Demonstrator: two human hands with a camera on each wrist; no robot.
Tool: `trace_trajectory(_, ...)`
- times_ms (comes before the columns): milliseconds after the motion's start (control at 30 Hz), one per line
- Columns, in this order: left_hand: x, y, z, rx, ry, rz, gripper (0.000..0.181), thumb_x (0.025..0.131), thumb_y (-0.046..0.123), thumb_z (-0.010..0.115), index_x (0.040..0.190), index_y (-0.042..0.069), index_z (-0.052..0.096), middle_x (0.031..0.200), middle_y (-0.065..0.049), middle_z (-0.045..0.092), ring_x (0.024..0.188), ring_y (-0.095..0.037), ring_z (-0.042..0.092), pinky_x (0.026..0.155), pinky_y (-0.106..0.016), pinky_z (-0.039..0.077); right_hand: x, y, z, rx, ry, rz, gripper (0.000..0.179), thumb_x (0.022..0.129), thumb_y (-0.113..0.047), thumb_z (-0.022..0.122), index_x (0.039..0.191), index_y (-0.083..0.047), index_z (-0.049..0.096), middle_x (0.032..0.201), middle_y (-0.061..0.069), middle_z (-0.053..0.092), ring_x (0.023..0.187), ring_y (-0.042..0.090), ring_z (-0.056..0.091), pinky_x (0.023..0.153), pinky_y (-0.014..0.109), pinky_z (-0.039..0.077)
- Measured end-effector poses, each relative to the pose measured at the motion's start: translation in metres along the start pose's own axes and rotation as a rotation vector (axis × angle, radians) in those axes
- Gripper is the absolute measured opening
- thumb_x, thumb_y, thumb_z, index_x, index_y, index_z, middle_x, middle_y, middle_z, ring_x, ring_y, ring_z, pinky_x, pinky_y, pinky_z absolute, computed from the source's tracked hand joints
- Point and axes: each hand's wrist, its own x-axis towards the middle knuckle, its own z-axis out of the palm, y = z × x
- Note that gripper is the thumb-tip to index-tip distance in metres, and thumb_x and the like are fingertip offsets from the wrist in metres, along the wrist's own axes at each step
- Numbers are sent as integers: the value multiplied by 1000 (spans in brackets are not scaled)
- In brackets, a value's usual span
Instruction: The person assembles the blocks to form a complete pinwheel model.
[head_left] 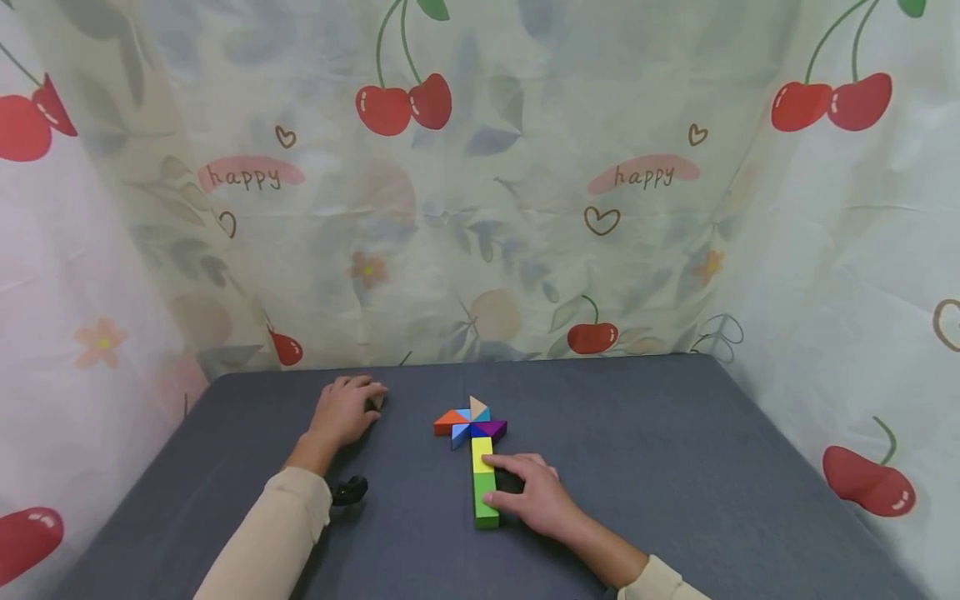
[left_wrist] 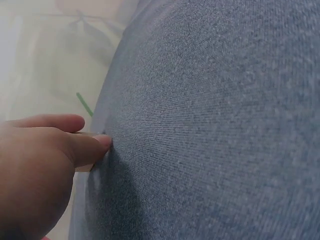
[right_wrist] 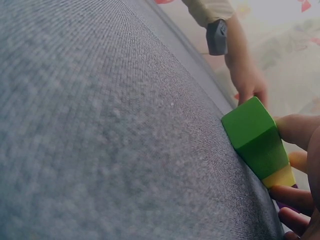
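Observation:
My left hand (head_left: 347,410) is at the back left of the table and pinches a small plain wooden block (head_left: 377,401), mostly hidden by the fingers. In the left wrist view, the block (left_wrist: 85,168) shows behind the thumb, close over the cloth. My right hand (head_left: 542,493) reaches in from the right. Its index fingertip touches the yellow block (head_left: 482,450), its thumb the green block (head_left: 485,504). These two blocks lie end to end in a line. Above them, several coloured triangular blocks form a pinwheel, among them an orange block (head_left: 447,423) and a purple block (head_left: 491,428).
A dark grey cloth covers the table (head_left: 637,442). Printed curtains (head_left: 480,208) with cherries and flowers hang behind it and along both sides. A black device (head_left: 350,491) is strapped at the left wrist.

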Motion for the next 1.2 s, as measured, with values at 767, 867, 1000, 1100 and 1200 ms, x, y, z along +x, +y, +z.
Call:
trace_trajectory(767,0,-9,8,-1,137,41,32,84,33,77,110,16,73,103,-8,63,97,-32,54,88,-53,41,-1,0,-1,-11,5,4,53,83,-47,74,131,-27,63,125,1,60,119,25,44,91,52,31)
trace_trajectory(867,0,-10,9,9,165,47,30,83,31,79,108,16,74,101,-7,64,93,-31,55,84,-52,43,-1,0,-1,-11,1,8,53,83,-47,74,131,-27,63,125,1,60,119,26,44,91,52,31)
trace_trajectory(1000,0,-10,9,12,174,36,29,82,25,79,109,15,73,101,-7,65,90,-31,56,79,-51,44,-1,0,-1,-14,4,5,53,83,-47,73,131,-26,63,125,1,60,119,25,44,91,52,31)
trace_trajectory(1100,0,-10,8,3,157,22,29,83,18,78,111,14,72,103,-8,65,90,-32,57,78,-51,45,-1,0,-1,-13,8,-6,53,83,-46,74,131,-26,63,124,1,60,119,25,44,91,51,31)
trace_trajectory(1200,-1,-10,8,-23,144,16,30,83,10,76,113,13,72,104,-9,65,92,-33,59,79,-52,47,-1,0,-1,-13,8,-11,53,83,-46,73,131,-26,63,124,1,61,118,25,44,91,51,31)
